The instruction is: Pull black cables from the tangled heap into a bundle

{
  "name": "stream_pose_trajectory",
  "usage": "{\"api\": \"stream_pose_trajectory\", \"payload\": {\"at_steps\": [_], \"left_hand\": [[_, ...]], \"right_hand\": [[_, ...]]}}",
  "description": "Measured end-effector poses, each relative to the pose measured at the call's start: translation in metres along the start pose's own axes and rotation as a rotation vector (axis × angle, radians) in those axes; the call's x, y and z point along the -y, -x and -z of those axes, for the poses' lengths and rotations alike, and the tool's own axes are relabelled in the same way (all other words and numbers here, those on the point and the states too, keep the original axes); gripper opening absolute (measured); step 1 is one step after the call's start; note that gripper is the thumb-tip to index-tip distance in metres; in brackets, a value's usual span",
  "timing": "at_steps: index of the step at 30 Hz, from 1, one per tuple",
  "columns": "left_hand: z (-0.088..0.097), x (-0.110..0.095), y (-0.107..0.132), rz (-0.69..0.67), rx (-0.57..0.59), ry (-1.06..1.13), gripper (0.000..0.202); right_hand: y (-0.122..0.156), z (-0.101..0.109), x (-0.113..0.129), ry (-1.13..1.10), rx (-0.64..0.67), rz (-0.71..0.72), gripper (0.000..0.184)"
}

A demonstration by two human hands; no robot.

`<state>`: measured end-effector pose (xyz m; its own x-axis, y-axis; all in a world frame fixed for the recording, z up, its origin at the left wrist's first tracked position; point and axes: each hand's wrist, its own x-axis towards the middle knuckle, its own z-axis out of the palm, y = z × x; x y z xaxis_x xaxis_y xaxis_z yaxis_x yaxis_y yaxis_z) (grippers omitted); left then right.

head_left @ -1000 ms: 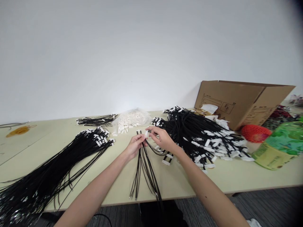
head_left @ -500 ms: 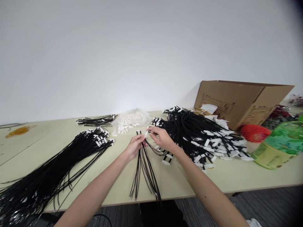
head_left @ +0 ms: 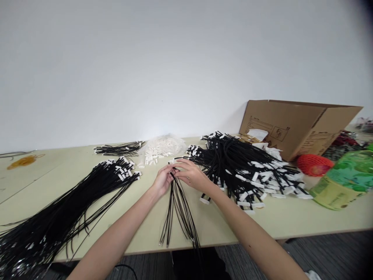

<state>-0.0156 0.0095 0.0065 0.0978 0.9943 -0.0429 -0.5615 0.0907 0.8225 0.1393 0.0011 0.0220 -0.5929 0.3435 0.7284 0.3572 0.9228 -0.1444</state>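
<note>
My left hand [head_left: 162, 179] pinches the top ends of a small bunch of black cords [head_left: 178, 210] that fans down to the table's front edge. My right hand [head_left: 190, 175] lies close against it from the right, fingers curled over the same cord ends; what its fingertips grip is hidden. Just behind the hands sits a clear bag of small white clips [head_left: 161, 148]. A large heap of black cords with white tags [head_left: 244, 167] lies to the right of my right hand.
A long bundle of tagged black cords [head_left: 67, 210] stretches to the left front. A smaller cord bundle [head_left: 119, 148] lies at the back. An open cardboard box [head_left: 294, 126], an orange-red net [head_left: 314, 164] and a green bag [head_left: 346, 179] stand at the right. Yellow rubber bands [head_left: 25, 160] lie far left.
My right hand has moved left and down to join my left hand over the cord ends. The white clip seen between the fingertips before is no longer visible.
</note>
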Motion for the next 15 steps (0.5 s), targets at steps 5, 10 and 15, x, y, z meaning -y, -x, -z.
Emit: {"api": "stream_pose_trajectory", "payload": {"at_steps": [5, 10, 15], "left_hand": [[-0.004, -0.004, -0.001, 0.001, -0.02, 0.116, 0.003], [-0.004, -0.01, -0.001, -0.025, -0.04, 0.153, 0.005], [-0.001, -0.008, -0.001, -0.029, -0.03, 0.092, 0.005]], "right_hand": [[-0.007, 0.008, 0.008, -0.467, -0.155, -0.234, 0.017], [-0.012, 0.031, 0.007, -1.03, -0.639, -0.575, 0.017], [-0.005, 0.054, -0.016, -1.055, -1.054, -0.667, 0.022]]}}
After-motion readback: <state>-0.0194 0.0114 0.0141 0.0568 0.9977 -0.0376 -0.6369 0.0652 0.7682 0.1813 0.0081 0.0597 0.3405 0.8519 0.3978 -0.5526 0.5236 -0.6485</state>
